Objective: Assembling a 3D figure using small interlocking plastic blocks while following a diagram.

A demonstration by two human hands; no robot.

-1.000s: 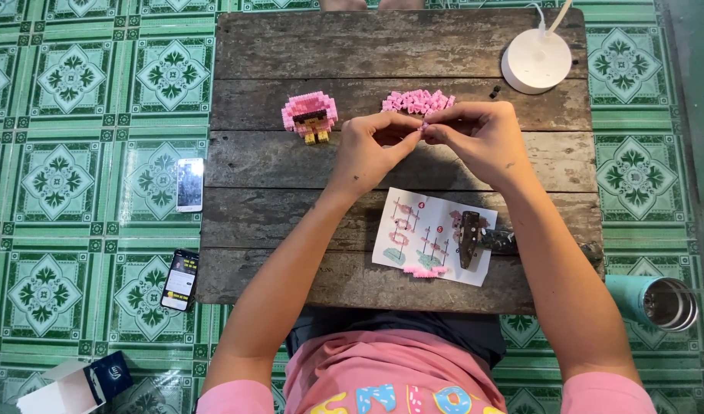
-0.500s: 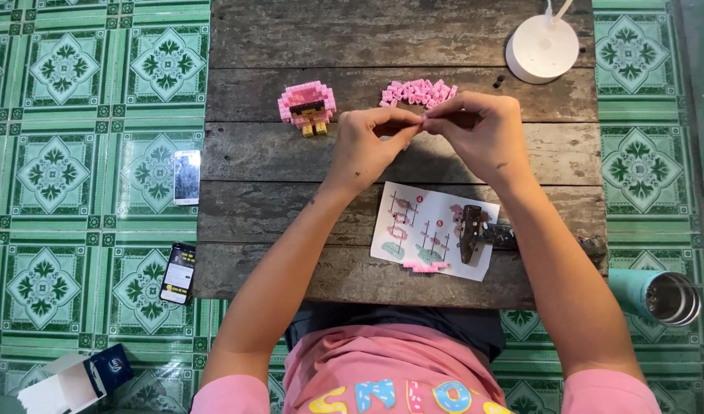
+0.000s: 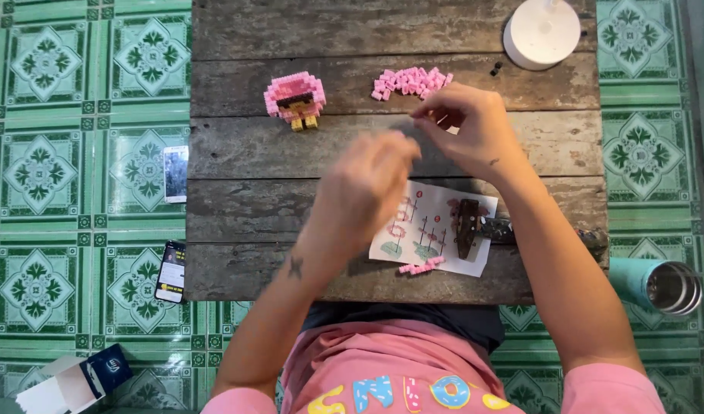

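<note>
Nearby, pink bricks (image 3: 412, 80) lie beside the pinching right hand (image 3: 468, 130); blurred left hand (image 3: 367, 184), grip unclear, overlaps the instruction sheet (image 3: 432, 230).

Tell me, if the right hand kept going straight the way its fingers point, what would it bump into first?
The right hand points up and a little left, toward the far side of the wooden table. It would probably meet the pile of small pink bricks first, though how high the hand is above them is unclear.

On the wooden table (image 3: 237, 165), the small block figure (image 3: 295, 98) is standing left of the pile of loose bricks (image 3: 412, 80). My right hand (image 3: 468, 129) is hovering just in front of that pile, my left hand (image 3: 367, 186) nearer me, overlapping the instruction sheet (image 3: 429, 228).
</note>
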